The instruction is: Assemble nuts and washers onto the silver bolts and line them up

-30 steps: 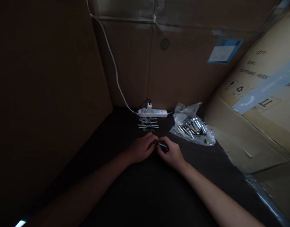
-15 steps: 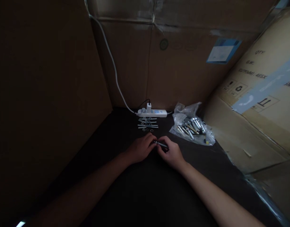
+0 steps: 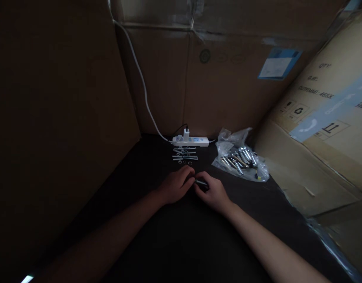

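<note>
Between my two hands lies a slim metal bolt (image 3: 201,182), held nearly level above the dark tabletop. My right hand (image 3: 214,192) is closed around its right part with thumb and fingers. The fingertips of my left hand (image 3: 177,185) pinch its left end, which they hide; whether a nut or washer sits there I cannot tell. Just beyond my hands, several loose long bolts (image 3: 185,158) lie in rows, with small washers (image 3: 190,163) and nuts (image 3: 180,161) among them.
A white power strip (image 3: 201,141) with a plug and cable stands behind the bolts. To the right is a clear plastic bag (image 3: 225,147) of shiny bolts with sleeves (image 3: 238,159). Cardboard walls (image 3: 163,78) close in the left and back; a printed carton (image 3: 310,157) flanks the right.
My right fingers have shifted slightly left along the bolt, closer to my left fingertips. The bolt's left end, partly visible before, is now covered. The loose hardware has not moved.
</note>
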Motion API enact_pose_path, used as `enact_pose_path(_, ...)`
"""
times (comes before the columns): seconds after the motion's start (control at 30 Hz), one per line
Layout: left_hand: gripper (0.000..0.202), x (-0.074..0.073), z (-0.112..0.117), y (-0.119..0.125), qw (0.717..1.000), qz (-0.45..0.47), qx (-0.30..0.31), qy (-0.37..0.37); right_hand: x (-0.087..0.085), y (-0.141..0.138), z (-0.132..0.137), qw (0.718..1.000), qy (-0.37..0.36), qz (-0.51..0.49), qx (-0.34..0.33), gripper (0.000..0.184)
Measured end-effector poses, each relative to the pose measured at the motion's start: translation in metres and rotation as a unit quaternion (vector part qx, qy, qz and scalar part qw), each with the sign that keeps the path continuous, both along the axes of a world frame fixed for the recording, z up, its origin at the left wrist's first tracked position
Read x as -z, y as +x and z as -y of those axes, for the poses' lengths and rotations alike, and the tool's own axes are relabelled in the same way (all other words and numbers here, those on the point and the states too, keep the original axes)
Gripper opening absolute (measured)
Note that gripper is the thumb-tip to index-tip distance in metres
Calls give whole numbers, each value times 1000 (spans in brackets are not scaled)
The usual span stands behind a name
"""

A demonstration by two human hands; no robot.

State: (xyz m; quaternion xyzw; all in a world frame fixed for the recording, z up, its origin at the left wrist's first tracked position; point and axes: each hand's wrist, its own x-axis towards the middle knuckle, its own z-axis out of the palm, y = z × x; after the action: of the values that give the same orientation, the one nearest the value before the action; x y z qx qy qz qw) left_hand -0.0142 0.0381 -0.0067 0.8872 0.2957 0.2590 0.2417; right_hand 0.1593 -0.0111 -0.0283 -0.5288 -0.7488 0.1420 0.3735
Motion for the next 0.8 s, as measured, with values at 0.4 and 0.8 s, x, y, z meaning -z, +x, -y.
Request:
enact_pose_path(0.4, 26, 1, -3, 2, 999, -45, 6, -28, 0, -1, 1, 1000, 11, 10, -10, 15)
enact_pose_path(0.8, 13, -2, 2, -1, 999, -19, -3, -29, 0, -1, 0, 1000, 9, 6, 14, 14)
